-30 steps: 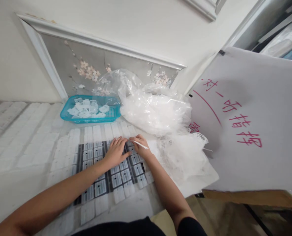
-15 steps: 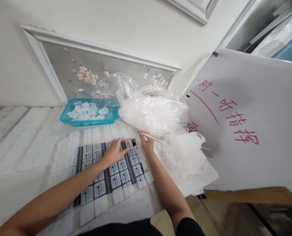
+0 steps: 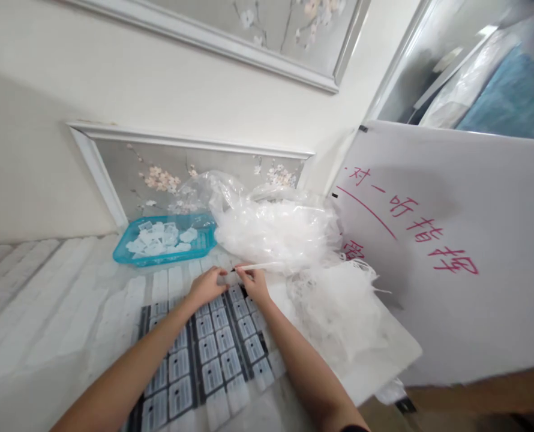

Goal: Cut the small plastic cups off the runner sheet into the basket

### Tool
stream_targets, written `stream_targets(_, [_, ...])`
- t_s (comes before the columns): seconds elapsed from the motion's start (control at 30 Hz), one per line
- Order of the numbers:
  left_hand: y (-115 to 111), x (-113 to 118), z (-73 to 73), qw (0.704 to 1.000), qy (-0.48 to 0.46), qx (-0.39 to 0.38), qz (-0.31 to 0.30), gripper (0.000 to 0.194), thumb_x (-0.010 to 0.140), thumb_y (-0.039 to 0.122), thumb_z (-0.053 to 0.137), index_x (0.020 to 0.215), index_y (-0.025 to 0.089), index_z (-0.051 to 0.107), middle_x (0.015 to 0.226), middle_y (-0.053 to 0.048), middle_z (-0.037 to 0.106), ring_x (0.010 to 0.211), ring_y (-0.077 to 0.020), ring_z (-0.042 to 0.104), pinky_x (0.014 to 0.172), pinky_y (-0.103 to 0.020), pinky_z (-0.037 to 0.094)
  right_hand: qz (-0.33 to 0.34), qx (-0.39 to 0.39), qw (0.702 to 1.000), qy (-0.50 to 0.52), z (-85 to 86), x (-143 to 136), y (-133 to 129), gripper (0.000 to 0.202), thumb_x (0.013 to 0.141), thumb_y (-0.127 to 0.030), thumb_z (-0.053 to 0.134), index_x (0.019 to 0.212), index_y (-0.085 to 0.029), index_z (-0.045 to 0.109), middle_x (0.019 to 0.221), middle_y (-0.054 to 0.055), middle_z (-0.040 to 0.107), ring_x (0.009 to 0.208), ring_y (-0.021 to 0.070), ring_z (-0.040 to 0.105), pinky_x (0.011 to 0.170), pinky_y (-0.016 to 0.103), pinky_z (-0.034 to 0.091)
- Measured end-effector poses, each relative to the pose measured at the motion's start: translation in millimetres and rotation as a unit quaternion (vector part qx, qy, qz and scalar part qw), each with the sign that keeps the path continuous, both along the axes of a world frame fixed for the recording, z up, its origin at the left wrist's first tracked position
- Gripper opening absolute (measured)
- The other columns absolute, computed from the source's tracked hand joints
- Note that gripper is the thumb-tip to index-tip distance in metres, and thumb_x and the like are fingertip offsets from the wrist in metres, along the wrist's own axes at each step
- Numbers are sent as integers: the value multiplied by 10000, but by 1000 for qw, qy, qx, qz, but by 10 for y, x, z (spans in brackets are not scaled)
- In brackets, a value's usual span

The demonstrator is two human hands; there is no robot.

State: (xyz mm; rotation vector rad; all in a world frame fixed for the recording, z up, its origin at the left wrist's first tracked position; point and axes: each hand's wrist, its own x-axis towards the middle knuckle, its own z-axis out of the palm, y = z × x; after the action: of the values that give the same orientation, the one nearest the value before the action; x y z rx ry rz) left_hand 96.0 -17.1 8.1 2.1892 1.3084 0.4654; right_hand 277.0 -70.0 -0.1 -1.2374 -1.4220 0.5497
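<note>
My left hand (image 3: 207, 287) is closed at the far edge of a grid of small translucent plastic pieces (image 3: 207, 348). Its fingertips hold one whitish translucent plastic piece (image 3: 228, 278), raised just off the others. Close beside it, my right hand (image 3: 255, 287) grips a thin white stick (image 3: 264, 265) with a dark tip. That tip is at the plastic piece; whether they touch, I cannot tell. Many pieces in the grid show a black dot, and dark strips run between the rows. My left forearm hides part of the grid.
A blue plastic basket (image 3: 159, 259) with loose clear pieces stands by the wall. A clear plastic bag (image 3: 276, 231) full of white material is behind my hands. White sheets and stringy strips (image 3: 339, 306) lie to the right, before a whiteboard (image 3: 447, 312). Rows of white strips (image 3: 64, 294) cover the left.
My left hand has lifted a plastic piece from the grid's far end. My right hand has brought the white stick left to it. The head view has tilted up.
</note>
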Motion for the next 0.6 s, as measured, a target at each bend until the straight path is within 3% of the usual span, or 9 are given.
stream_targets(0.3, [-129,-30,-6,1000,13,19,4,382,849,397,595,1180,215,652,1102,-40,656,786,-161,646,738,-271,448,-6,-48,997,65,-154,82,31,447,871,-553,592,906,-144,770,854,103,767,832,266,714,732,343,556])
stream_targets(0.5, [-83,-48,-51,1000,-1,8,-15,402,830,353,606,1212,232,635,1142,-36,649,780,-164,640,766,-288,466,16,-72,993,89,-192,82,90,468,876,-566,588,946,-138,764,893,121,771,892,282,721,795,374,563])
stream_targets(0.6, [-105,-43,-89,998,13,65,-7,373,832,347,604,1189,254,658,1206,-60,635,944,-231,633,845,-345,475,7,-81,994,77,-197,78,91,441,854,-567,618,937,-164,776,908,121,772,903,301,719,815,412,563])
